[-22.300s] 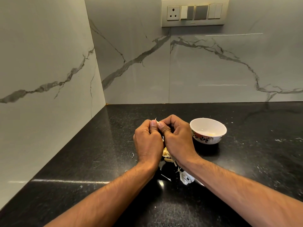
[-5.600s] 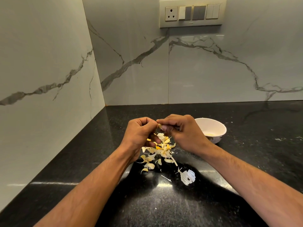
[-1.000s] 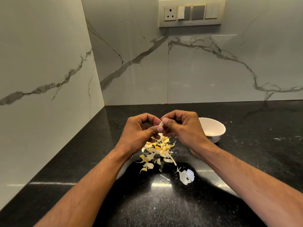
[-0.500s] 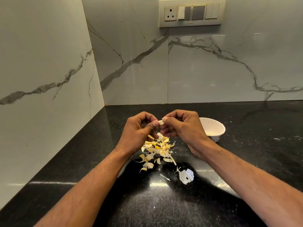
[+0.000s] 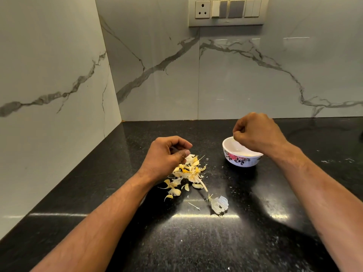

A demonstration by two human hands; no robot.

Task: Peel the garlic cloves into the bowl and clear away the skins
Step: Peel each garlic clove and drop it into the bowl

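A small white bowl (image 5: pixel 242 159) with a floral pattern stands on the black counter, right of centre. My right hand (image 5: pixel 257 132) hovers over its far rim, thumb and fingers pinched on a peeled garlic clove that is almost wholly hidden. A pile of yellowish garlic skins (image 5: pixel 188 171) lies left of the bowl. My left hand (image 5: pixel 167 156) sits low over the pile's left edge, fingers curled, thumb pinching a pale skin at the top of the pile. What lies inside the bowl is mostly hidden by my right hand.
A white papery scrap (image 5: pixel 219 204) and a few thin slivers lie nearer to me than the pile. The black counter (image 5: pixel 196 242) meets marble walls at the left and back. A switch and socket panel (image 5: pixel 225 11) is on the back wall.
My hands have parted. The right hand carried the clove right and away, to above the bowl. The left hand dropped down onto the skin pile.
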